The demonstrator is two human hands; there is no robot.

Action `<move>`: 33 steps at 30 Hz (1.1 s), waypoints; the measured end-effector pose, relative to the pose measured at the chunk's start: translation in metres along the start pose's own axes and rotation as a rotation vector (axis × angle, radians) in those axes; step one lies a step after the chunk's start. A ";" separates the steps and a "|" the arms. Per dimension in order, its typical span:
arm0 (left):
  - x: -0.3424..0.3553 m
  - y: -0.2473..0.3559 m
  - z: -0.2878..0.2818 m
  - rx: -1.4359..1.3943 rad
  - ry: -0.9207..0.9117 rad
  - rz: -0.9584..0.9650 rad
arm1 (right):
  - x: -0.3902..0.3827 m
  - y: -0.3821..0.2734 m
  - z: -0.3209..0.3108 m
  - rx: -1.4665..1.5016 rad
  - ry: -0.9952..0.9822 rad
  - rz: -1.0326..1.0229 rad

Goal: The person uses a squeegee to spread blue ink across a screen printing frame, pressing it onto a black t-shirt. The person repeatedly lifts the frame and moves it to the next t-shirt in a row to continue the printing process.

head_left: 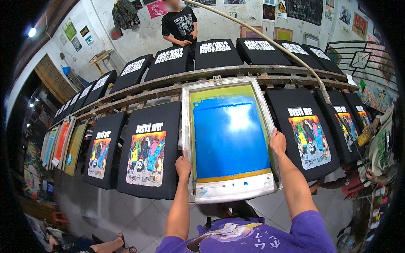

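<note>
A screen printing frame (236, 192) lies over one of the near-row boards in front of me. Its mesh is covered by a shiny sheet of blue ink (228, 147), with a yellowish border along the top and bottom. My left hand (183, 166) is closed round the frame's left side rail, low down. On the opposite rail, a little higher, my right hand (277, 141) grips the frame. A hinge clamp (217, 80) meets the frame's far edge at the wooden rail. What lies under the frame is hidden.
Black shirts with colourful prints (145, 152) (310, 135) cover the boards on both sides. Beyond the wooden rail (168, 82), a far row of black shirts (213, 50) carries white lettering. More screens (63, 143) lean at left. A person (179, 25) stands behind; another is at right. A pole (261, 31) slants overhead.
</note>
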State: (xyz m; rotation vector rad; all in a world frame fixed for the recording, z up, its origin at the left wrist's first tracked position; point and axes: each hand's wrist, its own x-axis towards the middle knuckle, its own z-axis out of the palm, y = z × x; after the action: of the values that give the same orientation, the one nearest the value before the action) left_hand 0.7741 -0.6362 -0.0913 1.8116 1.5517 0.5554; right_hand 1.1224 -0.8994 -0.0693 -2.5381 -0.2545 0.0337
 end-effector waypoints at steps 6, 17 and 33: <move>0.005 -0.009 0.005 0.013 0.008 0.016 | -0.001 0.000 0.000 0.023 0.009 -0.014; 0.010 -0.016 0.011 0.014 0.050 0.088 | -0.001 -0.002 -0.003 0.038 -0.016 0.014; 0.019 -0.027 0.012 0.106 0.042 0.145 | 0.002 -0.002 -0.005 0.061 -0.100 0.116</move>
State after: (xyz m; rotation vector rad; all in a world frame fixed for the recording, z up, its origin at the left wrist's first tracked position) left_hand 0.7681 -0.6185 -0.1206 2.0166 1.5106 0.5923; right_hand 1.1243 -0.8996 -0.0641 -2.4906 -0.1424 0.2102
